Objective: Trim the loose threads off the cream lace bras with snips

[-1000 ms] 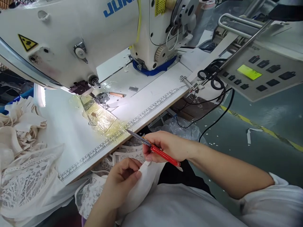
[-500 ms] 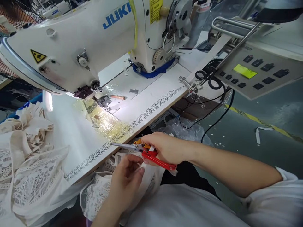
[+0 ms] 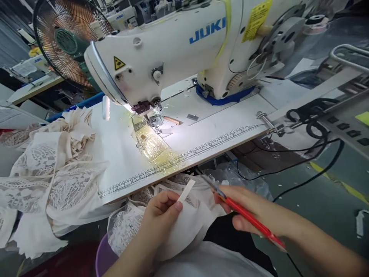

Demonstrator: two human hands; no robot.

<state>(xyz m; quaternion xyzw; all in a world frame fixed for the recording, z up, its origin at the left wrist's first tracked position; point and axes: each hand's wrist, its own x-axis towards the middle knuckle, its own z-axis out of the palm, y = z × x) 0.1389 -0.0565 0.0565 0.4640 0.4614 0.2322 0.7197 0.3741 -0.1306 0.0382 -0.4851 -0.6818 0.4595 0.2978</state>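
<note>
My left hand (image 3: 163, 219) pinches the end of a narrow cream elastic strip (image 3: 187, 190) between thumb and fingers, over my lap. Under it hangs a white lace garment (image 3: 187, 227), partly covered by that hand. To the right, my right hand (image 3: 245, 209) is closed on red-handled scissors (image 3: 248, 215). Their blades point up and left toward the table edge, apart from the strip. Past the hands stands a white sewing machine (image 3: 173, 54) with a lit needle area.
Lace garments (image 3: 69, 181) lie heaped on the table's left. A ruler tape (image 3: 184, 157) runs along the white table's front edge. A wooden-handled tool (image 3: 172, 120) lies near the needle. A purple bin (image 3: 103, 256) stands below, a fan (image 3: 69, 42) behind, and a metal bracket (image 3: 346, 54) at right.
My right hand has moved right with the scissors, away from my left hand. The strip's end now shows above my left fingers. The view has swung to the left.
</note>
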